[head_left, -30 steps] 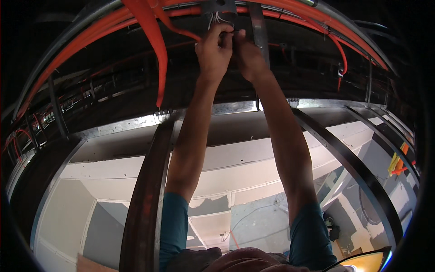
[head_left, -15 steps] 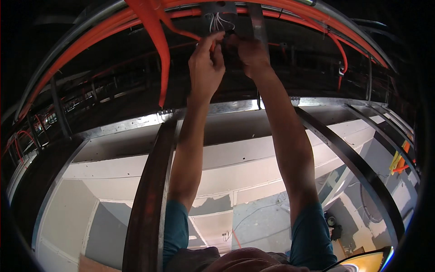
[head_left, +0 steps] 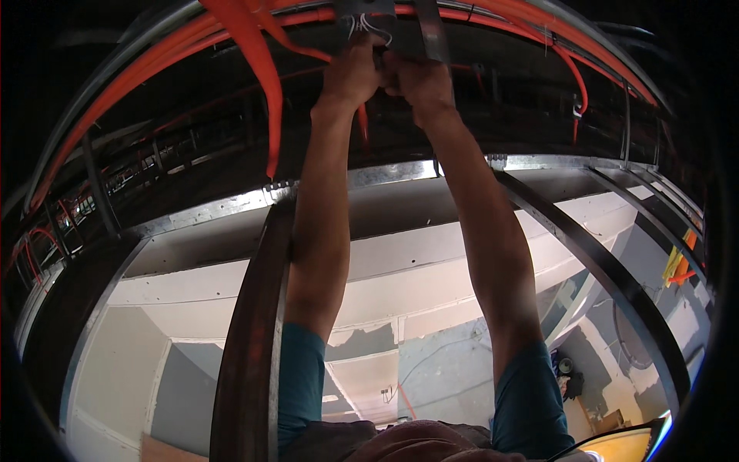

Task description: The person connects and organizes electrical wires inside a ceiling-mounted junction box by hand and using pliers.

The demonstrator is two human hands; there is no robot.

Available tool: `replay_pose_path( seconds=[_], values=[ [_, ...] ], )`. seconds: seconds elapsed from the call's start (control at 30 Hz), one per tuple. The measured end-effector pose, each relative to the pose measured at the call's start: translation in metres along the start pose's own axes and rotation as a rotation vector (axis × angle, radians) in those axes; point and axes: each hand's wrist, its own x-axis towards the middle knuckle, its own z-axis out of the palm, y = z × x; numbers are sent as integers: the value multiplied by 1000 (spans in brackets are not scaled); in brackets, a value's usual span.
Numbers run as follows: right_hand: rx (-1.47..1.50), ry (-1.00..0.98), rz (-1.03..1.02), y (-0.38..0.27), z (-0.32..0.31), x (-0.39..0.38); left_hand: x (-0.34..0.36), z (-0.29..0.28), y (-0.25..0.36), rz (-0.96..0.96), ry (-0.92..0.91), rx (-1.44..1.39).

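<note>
Overhead, a dark junction box (head_left: 366,9) with several thin white wires (head_left: 360,26) sits at the top centre. My left hand (head_left: 352,75) is raised against it, fingers closed just under the wires; what they grip is hidden. Beside it my right hand (head_left: 419,86) is closed at the box's lower right, on something small and dark that I cannot make out. An orange conduit (head_left: 362,123) hangs behind my left hand, and a metal strip (head_left: 427,23) runs behind my right hand.
Orange conduits (head_left: 265,85) arch across the dark void. A metal channel (head_left: 192,214) crosses below, joined by framing members (head_left: 596,262) either side of my forearms. Below are white boards (head_left: 123,339), a pale floor (head_left: 439,362) and yellow material (head_left: 677,258) at the right.
My left hand dipped from the box and has risen back up to the wires, now a little further left. My right hand has shifted slightly, staying by the box.
</note>
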Motion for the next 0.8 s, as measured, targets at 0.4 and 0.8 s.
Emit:
replay_pose_path(
  seconds=[0.4,0.8],
  values=[
    [-269,72,-287,49,-7,21,2,1,3,-52,-48,-152],
    [-443,267,-182,24,26,42,-14,1,8,170,145,-30]
  ],
)
